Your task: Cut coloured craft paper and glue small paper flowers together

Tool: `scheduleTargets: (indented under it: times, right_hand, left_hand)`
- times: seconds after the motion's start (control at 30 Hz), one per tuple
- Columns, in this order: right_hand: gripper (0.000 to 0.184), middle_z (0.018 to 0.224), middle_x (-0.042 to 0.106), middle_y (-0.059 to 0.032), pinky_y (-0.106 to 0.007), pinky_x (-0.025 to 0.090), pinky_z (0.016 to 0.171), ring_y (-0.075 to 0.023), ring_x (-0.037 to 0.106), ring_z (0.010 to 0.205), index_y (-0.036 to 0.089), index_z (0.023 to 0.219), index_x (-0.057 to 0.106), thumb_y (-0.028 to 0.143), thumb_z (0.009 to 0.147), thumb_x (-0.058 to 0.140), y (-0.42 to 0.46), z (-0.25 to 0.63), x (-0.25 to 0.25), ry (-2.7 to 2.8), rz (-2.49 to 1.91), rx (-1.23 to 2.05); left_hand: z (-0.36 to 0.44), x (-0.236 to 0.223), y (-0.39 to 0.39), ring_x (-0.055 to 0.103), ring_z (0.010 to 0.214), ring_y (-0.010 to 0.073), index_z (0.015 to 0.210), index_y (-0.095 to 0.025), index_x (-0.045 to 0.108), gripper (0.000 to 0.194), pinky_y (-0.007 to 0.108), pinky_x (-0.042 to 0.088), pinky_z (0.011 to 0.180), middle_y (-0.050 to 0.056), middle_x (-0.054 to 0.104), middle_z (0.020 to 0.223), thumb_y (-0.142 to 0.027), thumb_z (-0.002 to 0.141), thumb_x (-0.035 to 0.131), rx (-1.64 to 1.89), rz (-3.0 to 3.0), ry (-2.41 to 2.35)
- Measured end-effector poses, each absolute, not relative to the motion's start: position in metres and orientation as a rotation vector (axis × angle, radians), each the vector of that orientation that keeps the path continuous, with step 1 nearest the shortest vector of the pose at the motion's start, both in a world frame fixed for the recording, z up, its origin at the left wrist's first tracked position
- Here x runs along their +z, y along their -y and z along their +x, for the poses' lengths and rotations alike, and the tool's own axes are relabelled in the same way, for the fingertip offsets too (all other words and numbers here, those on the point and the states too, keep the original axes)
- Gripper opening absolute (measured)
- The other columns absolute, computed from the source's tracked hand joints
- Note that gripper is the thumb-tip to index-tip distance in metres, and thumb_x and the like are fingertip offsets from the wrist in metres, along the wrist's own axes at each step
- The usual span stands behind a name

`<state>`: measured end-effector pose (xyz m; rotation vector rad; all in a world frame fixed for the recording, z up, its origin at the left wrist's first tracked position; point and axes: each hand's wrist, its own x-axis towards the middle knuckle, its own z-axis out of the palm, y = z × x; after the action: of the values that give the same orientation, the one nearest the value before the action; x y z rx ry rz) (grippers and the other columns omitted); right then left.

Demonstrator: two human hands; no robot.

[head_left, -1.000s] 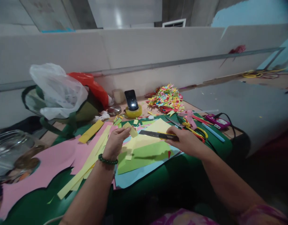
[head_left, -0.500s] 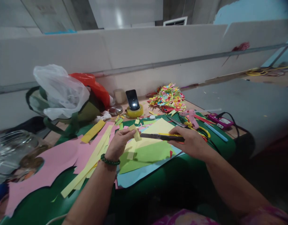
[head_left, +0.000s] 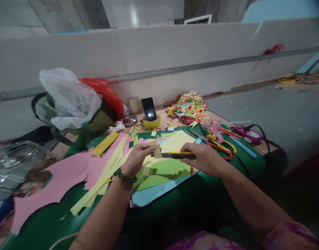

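My left hand, with a green bead bracelet at the wrist, pinches a small pale-yellow paper strip. My right hand is closed round dark-bladed scissors with a yellow toothed edge; the grip is largely hidden by the fingers. The scissors point left, and their tip meets the strip's right edge. Below both hands lie a green paper sheet, a light-blue sheet and a pale-yellow sheet. Long pale-yellow strips rest left of my left hand.
Pink paper spreads to the left. Behind stand a phone against a tape roll and a colourful paper pile. At right lie red-and-yellow-handled scissors, a pink glue gun and a purple corded device.
The scissors' visible length has shortened as my right hand has come nearer to my left. The paper strip stands more upright in my left fingers. The whole view has shifted slightly.
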<state>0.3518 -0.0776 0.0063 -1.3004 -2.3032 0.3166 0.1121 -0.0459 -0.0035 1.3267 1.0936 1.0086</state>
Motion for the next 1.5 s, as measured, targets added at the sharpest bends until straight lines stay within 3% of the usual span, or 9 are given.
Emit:
scheduleTargets:
  times: [0.3, 0.5, 0.67, 0.83, 0.93, 1.03, 1.17, 1.33, 1.5]
  right_hand:
    - [0.013, 0.079, 0.07, -0.0014, -0.024, 0.044, 0.062, -0.0167, 0.066, 0.071, 0.021, 0.089, 0.06, 0.029, 0.079, 0.062, 0.076, 0.373, -0.007, 2.179, -1.371, 0.411]
    - [0.018, 0.078, 0.071, -0.0028, -0.024, 0.038, 0.058, -0.02, 0.066, 0.073, 0.02, 0.092, 0.062, 0.035, 0.081, 0.063, 0.055, 0.373, -0.013, 2.167, -1.784, 0.264]
    - [0.023, 0.095, 0.07, -0.0079, -0.026, 0.038, 0.063, -0.024, 0.063, 0.09, 0.019, 0.096, 0.066, 0.038, 0.086, 0.059, 0.049, 0.369, -0.02, 2.297, -1.922, 0.162]
    - [0.019, 0.102, 0.067, -0.0092, -0.028, 0.042, 0.072, -0.0229, 0.058, 0.099, 0.018, 0.103, 0.067, 0.027, 0.091, 0.055, 0.061, 0.345, -0.014, 2.525, -1.589, 0.078]
    - [0.014, 0.095, 0.066, -0.0101, -0.028, 0.043, 0.071, -0.0206, 0.058, 0.09, 0.015, 0.093, 0.067, 0.018, 0.091, 0.053, 0.07, 0.31, -0.005, 2.847, -1.157, 0.062]
    - [0.017, 0.097, 0.065, -0.013, -0.031, 0.045, 0.068, -0.0241, 0.058, 0.093, 0.01, 0.099, 0.064, 0.009, 0.087, 0.052, 0.073, 0.271, -0.002, 3.033, -0.882, -0.074]
    - [0.023, 0.099, 0.067, -0.0157, -0.035, 0.047, 0.069, -0.026, 0.06, 0.095, 0.005, 0.107, 0.061, 0.01, 0.091, 0.046, 0.065, 0.237, -0.01, 3.044, -0.733, -0.244]
    - [0.017, 0.089, 0.07, -0.0149, -0.033, 0.048, 0.064, -0.0246, 0.066, 0.084, 0.007, 0.095, 0.064, 0.009, 0.09, 0.047, 0.053, 0.228, -0.02, 3.126, -0.661, -0.224]
    - [0.02, 0.087, 0.07, -0.0145, -0.032, 0.048, 0.058, -0.0246, 0.067, 0.08, 0.007, 0.102, 0.062, 0.009, 0.09, 0.045, 0.053, 0.228, -0.017, 3.073, -0.759, -0.22]
  left_hand:
    - [0.099, 0.008, 0.04, 0.065, 0.075, 0.0191, 0.069, -0.014, 0.072, 0.04, 0.035, 0.05, 0.083, 0.005, 0.071, 0.069, -0.047, 0.05, 0.084, 1.218, 1.112, -1.11]
    - [0.083, 0.005, 0.03, 0.049, 0.052, 0.0085, 0.056, -0.015, 0.06, 0.033, 0.022, 0.042, 0.053, -0.005, 0.052, 0.051, -0.041, 0.052, 0.08, 1.146, 1.317, -1.334]
    - [0.077, -0.008, 0.02, 0.055, 0.052, 0.0133, 0.084, -0.013, 0.067, 0.029, 0.024, 0.041, 0.05, -0.003, 0.059, 0.055, -0.028, 0.059, 0.072, 0.97, 1.527, -1.728]
    - [0.073, -0.019, 0.011, 0.063, 0.062, 0.0204, 0.104, -0.015, 0.068, 0.043, 0.029, 0.046, 0.058, 0.001, 0.066, 0.063, -0.022, 0.061, 0.067, 0.753, 1.709, -1.979]
    - [0.07, -0.022, 0.008, 0.065, 0.084, 0.026, 0.105, -0.015, 0.069, 0.047, 0.033, 0.049, 0.074, 0.008, 0.071, 0.087, -0.024, 0.059, 0.07, 0.748, 1.761, -2.052]
    - [0.067, -0.024, 0.007, 0.062, 0.099, 0.0287, 0.109, -0.013, 0.068, 0.047, 0.037, 0.047, 0.087, 0.015, 0.068, 0.106, -0.031, 0.065, 0.068, 0.814, 1.882, -2.122]
    - [0.068, -0.023, 0.007, 0.065, 0.081, 0.0232, 0.099, -0.014, 0.071, 0.037, 0.035, 0.049, 0.079, 0.012, 0.071, 0.096, -0.037, 0.075, 0.057, 0.959, 1.95, -2.064]
    - [0.069, -0.02, 0.008, 0.064, 0.07, 0.0215, 0.088, -0.015, 0.073, 0.035, 0.033, 0.049, 0.068, 0.008, 0.074, 0.082, -0.04, 0.073, 0.054, 1.147, 1.886, -1.947]
    - [0.064, -0.018, 0.007, 0.063, 0.065, 0.0201, 0.085, -0.014, 0.073, 0.039, 0.03, 0.048, 0.062, 0.008, 0.073, 0.076, -0.045, 0.071, 0.054, 1.246, 1.787, -1.848]
